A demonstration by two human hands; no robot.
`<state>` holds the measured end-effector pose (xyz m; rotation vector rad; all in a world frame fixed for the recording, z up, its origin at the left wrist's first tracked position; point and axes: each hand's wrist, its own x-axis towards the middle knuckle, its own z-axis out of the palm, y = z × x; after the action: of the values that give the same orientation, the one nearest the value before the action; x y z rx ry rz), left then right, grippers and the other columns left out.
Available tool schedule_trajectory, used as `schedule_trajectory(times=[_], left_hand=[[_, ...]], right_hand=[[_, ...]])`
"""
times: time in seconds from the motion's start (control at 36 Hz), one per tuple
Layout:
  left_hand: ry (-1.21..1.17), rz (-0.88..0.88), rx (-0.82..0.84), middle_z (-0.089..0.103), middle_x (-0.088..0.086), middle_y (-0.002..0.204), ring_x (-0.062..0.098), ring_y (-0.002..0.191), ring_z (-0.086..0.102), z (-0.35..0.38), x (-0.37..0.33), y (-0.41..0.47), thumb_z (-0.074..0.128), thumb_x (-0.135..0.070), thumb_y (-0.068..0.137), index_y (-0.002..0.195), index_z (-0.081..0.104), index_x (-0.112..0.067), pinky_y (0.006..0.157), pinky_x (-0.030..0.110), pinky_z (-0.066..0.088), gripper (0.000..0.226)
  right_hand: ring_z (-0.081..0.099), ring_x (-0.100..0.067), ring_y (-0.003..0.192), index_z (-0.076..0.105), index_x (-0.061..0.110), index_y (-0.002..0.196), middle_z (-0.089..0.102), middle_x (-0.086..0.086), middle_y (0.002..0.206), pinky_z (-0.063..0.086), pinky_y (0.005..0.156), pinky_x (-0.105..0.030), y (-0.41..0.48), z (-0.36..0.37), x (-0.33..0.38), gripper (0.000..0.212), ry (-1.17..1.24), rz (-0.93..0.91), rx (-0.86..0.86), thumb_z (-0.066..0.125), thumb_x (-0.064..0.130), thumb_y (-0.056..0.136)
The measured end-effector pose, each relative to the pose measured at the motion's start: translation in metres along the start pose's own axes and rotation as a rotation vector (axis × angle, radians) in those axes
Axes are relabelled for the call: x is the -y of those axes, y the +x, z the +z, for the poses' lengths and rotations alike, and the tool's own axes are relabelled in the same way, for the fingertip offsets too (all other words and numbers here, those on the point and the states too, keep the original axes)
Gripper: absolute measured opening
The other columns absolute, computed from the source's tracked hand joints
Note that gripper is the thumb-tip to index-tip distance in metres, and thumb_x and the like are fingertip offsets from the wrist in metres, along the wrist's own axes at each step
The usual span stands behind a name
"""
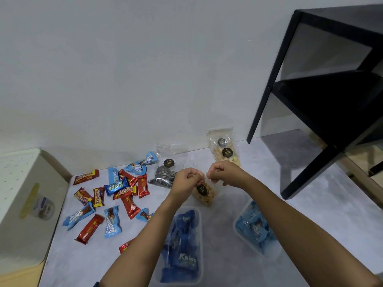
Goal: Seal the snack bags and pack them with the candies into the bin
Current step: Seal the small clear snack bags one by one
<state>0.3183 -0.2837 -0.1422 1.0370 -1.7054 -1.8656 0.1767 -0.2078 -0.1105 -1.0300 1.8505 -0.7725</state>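
White wall, grey tabletop, candies, black shelf

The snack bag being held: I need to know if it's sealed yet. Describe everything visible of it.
The snack bag is a narrow clear plastic pouch of golden-brown pieces with a round black label. The left grip and right grip pinch its top edge; it slants down toward the person above the grey table. Its seal is hidden.
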Motion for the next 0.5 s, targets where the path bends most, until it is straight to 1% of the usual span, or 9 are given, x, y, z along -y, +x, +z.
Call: schedule_trajectory(times=[0.06,0.11,0.17,0.22,0.25,0.33,0.39,0.44,0.5], left_hand=[[0.046,0.025,-0.030,0.062,0.010,0.073,0.012,0.065,0.060,0.002,0.000,0.000,0.056,0.001,0.088,0.080,0.061,-0.002,0.066,0.015,0.052,0.009],[0.079,0.041,-0.069,0.061,0.008,0.071,0.005,0.061,0.060,0.004,0.000,0.001,0.055,0.002,0.088,0.084,0.060,0.001,0.062,0.011,0.051,0.006],[0.103,0.048,-0.093,0.060,0.006,0.069,-0.001,0.056,0.059,0.007,-0.001,0.002,0.052,0.004,0.088,0.081,0.059,0.000,0.059,0.008,0.049,0.010],[0.145,0.053,-0.104,0.060,0.005,0.069,0.005,0.060,0.059,0.008,-0.002,0.002,0.050,0.006,0.087,0.074,0.058,-0.004,0.059,0.007,0.048,0.019],[0.161,0.054,-0.111,0.060,0.005,0.068,0.008,0.062,0.059,0.008,-0.001,0.003,0.050,0.007,0.087,0.072,0.057,-0.005,0.059,0.007,0.048,0.020],[0.200,0.048,-0.150,0.061,0.005,0.067,0.010,0.064,0.058,0.010,0.000,0.005,0.051,0.005,0.086,0.078,0.058,0.001,0.060,0.008,0.048,0.012],[0.206,0.045,-0.161,0.061,0.005,0.067,0.011,0.065,0.059,0.011,0.000,0.008,0.051,0.005,0.085,0.077,0.059,0.000,0.061,0.010,0.049,0.012],[0.189,0.050,-0.162,0.061,0.005,0.066,0.011,0.063,0.058,0.011,0.000,0.009,0.051,0.006,0.085,0.073,0.059,-0.002,0.060,0.010,0.049,0.017],[0.175,0.058,-0.171,0.061,0.006,0.065,0.006,0.058,0.059,0.011,-0.001,0.012,0.052,0.005,0.085,0.069,0.060,-0.007,0.057,0.009,0.048,0.022]], right_hand=[[0.054,-0.009,0.064,0.059,0.016,0.067,0.060,0.000,0.068,0.042,0.053,-0.015,0.002,0.002,-0.001,0.019,0.004,-0.013,-0.063,0.060,0.013,0.086],[0.053,-0.010,0.062,0.059,0.017,0.062,0.059,0.001,0.065,0.045,0.060,-0.021,0.006,0.005,-0.004,0.023,0.006,-0.041,-0.142,0.061,0.010,0.084],[0.053,-0.010,0.062,0.059,0.016,0.060,0.059,0.002,0.064,0.045,0.064,-0.026,0.008,0.007,-0.004,0.024,-0.001,-0.052,-0.159,0.061,0.009,0.084],[0.053,-0.011,0.062,0.060,0.011,0.065,0.059,0.001,0.065,0.045,0.062,-0.025,0.009,0.006,-0.004,0.019,-0.029,-0.054,-0.138,0.062,0.010,0.084],[0.054,-0.012,0.064,0.061,0.010,0.066,0.060,0.001,0.067,0.046,0.064,-0.027,0.010,0.005,-0.005,0.018,-0.045,-0.059,-0.144,0.062,0.011,0.084],[0.056,-0.015,0.068,0.057,0.016,0.060,0.059,0.005,0.065,0.050,0.071,-0.035,0.014,0.006,-0.008,0.023,-0.118,-0.069,-0.197,0.062,0.015,0.083],[0.055,-0.014,0.066,0.055,0.018,0.057,0.057,0.007,0.063,0.049,0.069,-0.034,0.016,0.006,-0.008,0.027,-0.140,-0.074,-0.185,0.061,0.014,0.083],[0.053,-0.012,0.064,0.058,0.013,0.063,0.057,0.007,0.063,0.045,0.066,-0.030,0.018,0.003,-0.006,0.022,-0.104,-0.089,-0.140,0.060,0.013,0.084],[0.051,-0.010,0.064,0.063,0.005,0.076,0.056,0.004,0.066,0.044,0.066,-0.028,0.019,-0.002,-0.007,0.014,-0.066,-0.121,-0.093,0.058,0.012,0.087]])
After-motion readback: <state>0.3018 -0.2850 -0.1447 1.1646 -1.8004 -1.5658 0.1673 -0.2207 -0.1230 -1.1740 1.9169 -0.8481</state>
